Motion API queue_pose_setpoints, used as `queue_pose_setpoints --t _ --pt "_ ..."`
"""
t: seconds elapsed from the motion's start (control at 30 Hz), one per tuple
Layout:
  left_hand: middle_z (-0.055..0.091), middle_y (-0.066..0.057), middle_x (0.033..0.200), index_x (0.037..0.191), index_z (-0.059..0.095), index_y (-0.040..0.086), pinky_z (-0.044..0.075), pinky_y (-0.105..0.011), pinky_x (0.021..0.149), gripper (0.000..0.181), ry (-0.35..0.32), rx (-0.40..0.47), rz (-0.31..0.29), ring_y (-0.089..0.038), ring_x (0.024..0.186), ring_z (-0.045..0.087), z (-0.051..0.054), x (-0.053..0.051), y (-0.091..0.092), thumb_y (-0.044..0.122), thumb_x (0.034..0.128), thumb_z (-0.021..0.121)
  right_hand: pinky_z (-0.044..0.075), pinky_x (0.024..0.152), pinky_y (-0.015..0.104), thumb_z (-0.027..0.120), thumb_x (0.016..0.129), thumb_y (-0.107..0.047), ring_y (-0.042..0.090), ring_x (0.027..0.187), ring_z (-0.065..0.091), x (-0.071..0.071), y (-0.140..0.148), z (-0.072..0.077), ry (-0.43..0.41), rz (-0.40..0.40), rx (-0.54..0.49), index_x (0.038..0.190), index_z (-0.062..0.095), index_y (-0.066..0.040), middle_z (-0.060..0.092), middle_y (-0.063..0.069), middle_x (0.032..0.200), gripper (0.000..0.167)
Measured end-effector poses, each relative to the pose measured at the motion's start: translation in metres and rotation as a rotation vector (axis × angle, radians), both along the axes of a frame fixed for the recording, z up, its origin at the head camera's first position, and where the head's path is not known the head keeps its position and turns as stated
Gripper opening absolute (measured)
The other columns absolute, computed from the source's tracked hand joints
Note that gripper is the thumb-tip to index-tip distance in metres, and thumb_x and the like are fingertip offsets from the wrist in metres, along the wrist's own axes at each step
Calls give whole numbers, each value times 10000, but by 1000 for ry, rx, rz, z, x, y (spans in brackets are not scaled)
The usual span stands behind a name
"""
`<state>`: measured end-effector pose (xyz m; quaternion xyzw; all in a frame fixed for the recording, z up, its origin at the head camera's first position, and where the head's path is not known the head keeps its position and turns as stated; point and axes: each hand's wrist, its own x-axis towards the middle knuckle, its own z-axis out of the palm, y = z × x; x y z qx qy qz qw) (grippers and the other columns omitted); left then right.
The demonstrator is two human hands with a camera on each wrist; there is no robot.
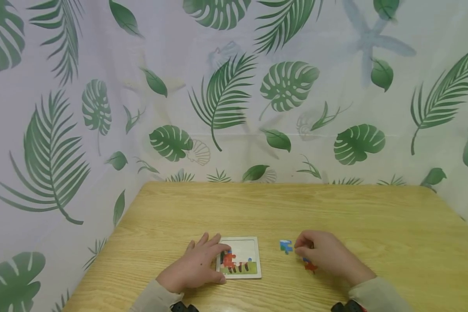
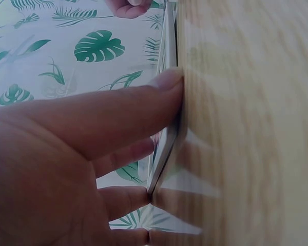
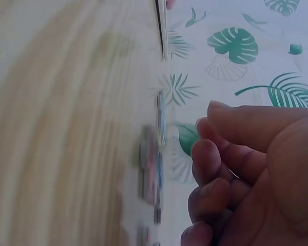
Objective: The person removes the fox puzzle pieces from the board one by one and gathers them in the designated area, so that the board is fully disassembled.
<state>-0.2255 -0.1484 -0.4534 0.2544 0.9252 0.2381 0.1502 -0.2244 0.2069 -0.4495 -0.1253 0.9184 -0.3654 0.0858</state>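
A small jigsaw puzzle in a white frame (image 1: 259, 264) lies on the table, its lower and left parts filled with red, green and striped pieces. My left hand (image 1: 196, 265) rests at the frame's left side with fingers spread, its index finger over the puzzle. In the left wrist view the thumb (image 2: 143, 105) touches the frame's edge. My right hand (image 1: 325, 253) hovers over the table to the right, fingers loosely bent, nothing visible between them. Just left of it lies a blue-and-green puzzle piece (image 1: 285, 246); a red-and-blue piece (image 1: 310, 265) lies partly hidden beneath it.
The wooden table (image 1: 288, 208) reaches back to a wall covering (image 1: 234, 108) printed with green leaves. In the right wrist view several loose pieces (image 3: 151, 169) lie on the tabletop beside the hand, blurred and seen edge-on.
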Motion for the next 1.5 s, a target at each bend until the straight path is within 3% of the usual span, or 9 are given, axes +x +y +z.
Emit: queue_pose_setpoints --t 0.23,0.47,1.03,1.27,1.5 --pt "259 -130 1645 1505 502 238 87 -728 1120 738 -11 -12 -5 -425 1518 100 -1 -1 1 399 857 816 454 578 324 697 974 -256 158 632 527 -1 -21 8 18 31 -7 929 679 -180 600 -35 780 90" --pt "249 -133 1649 1555 432 166 88 -719 1126 831 -21 -21 -5 -427 1518 97 0 -1 1 406 858 813 450 649 310 709 953 -215 120 705 524 -3 -41 8 94 83 3 896 686 -201 593 -86 779 63" --pt "264 -150 1643 1570 365 50 111 -704 1133 976 -7 -54 34 -412 1516 139 4 0 2 430 810 846 442 632 329 708 960 -236 127 681 523 -11 -86 1 66 149 -14 899 681 -250 594 -98 775 67" --pt "287 -146 1635 1562 379 42 125 -699 1133 983 10 -59 40 -409 1514 153 4 0 2 450 800 846 429 608 314 728 935 -225 133 660 514 -14 -106 1 41 152 -10 951 693 -208 576 -54 760 42" --pt "285 -141 1637 1566 379 54 132 -710 1125 978 8 -66 31 -407 1515 152 4 -1 1 472 807 833 433 586 296 719 927 -207 121 632 504 -15 -119 1 37 183 -22 1047 713 -141 576 -48 772 137"
